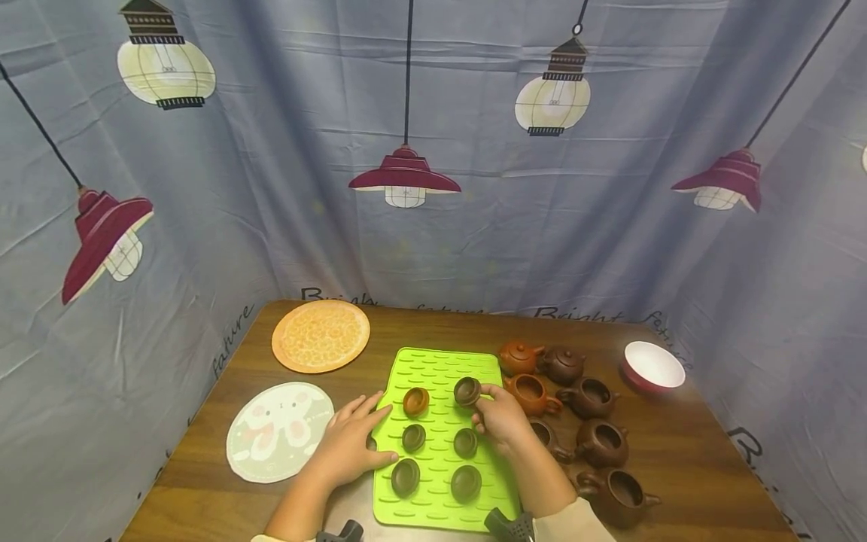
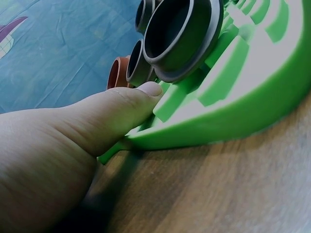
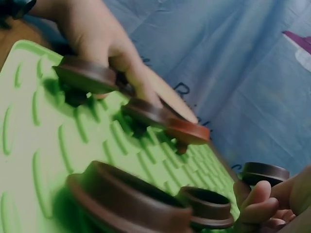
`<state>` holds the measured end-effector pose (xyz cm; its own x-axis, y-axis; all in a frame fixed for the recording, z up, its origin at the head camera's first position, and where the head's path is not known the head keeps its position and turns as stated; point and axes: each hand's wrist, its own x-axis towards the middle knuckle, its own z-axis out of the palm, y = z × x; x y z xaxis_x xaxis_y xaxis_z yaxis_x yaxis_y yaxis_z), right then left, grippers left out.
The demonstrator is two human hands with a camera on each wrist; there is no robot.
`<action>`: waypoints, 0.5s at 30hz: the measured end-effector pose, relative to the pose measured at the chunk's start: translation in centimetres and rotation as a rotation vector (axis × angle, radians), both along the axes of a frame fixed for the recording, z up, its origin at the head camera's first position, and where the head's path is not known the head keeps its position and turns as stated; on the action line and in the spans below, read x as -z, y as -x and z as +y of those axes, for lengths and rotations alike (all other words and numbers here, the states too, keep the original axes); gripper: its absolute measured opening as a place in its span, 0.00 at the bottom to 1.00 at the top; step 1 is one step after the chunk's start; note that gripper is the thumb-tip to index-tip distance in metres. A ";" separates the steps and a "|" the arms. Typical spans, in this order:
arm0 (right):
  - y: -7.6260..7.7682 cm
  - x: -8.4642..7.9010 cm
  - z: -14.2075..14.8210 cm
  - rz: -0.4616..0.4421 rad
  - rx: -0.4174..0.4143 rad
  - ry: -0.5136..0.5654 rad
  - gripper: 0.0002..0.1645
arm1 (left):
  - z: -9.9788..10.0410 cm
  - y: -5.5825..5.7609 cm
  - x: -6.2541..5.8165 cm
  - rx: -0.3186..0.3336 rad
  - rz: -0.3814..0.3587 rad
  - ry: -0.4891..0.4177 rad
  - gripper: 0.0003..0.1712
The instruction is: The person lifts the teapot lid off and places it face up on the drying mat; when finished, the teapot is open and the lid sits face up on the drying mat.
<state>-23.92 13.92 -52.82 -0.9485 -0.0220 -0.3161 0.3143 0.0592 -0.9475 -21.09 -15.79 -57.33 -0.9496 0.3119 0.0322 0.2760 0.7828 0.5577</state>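
Between the thumb and fingers of my right hand (image 1: pixel 504 418) is a dark brown teapot lid (image 1: pixel 466 391), pinched at the upper right of the green mat (image 1: pixel 436 508); the right wrist view also shows this held lid (image 3: pixel 265 173). My left hand (image 1: pixel 348 444) rests along the mat's left edge with its fingers extended, its thumb tip (image 2: pixel 149 89) touching the edge near a dark lid. An orange-brown lid (image 1: pixel 416 402) and several dark lids (image 1: pixel 466 483) lie upside down in two columns on the mat.
Right of the mat stand lidless teapots, such as a dark one (image 1: pixel 619 497) and an orange one (image 1: pixel 531 394), plus two lidded teapots (image 1: pixel 564 365) behind. A white-and-red bowl (image 1: pixel 653 366) sits far right. An orange round placemat (image 1: pixel 320 336) and a bunny placemat (image 1: pixel 271 444) lie left.
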 end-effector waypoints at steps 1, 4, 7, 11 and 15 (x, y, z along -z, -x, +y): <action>0.0 0.1 -0.1 -0.006 0.003 -0.014 0.18 | 0.0 0.0 0.0 0.003 0.000 0.002 0.53; 0.1 0.5 -0.4 -0.006 0.000 -0.050 0.18 | 0.0 0.0 -0.1 0.004 -0.001 0.002 0.53; 0.1 0.8 -0.6 -0.005 -0.020 -0.079 0.17 | 0.0 -0.1 -0.1 -0.001 -0.010 0.005 0.54; 0.1 1.0 -0.8 -0.010 -0.023 -0.093 0.16 | 0.0 -0.1 -0.2 -0.002 -0.006 0.006 0.54; 0.2 1.2 -0.9 -0.008 -0.005 -0.119 0.14 | 0.0 -0.1 -0.1 0.003 -0.001 0.009 0.54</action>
<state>-24.08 13.02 -53.99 -0.9459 0.0112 -0.3243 0.3213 0.1732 -0.9310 -21.01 -15.76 -57.23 -0.9485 0.3154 0.0283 0.2781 0.7869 0.5509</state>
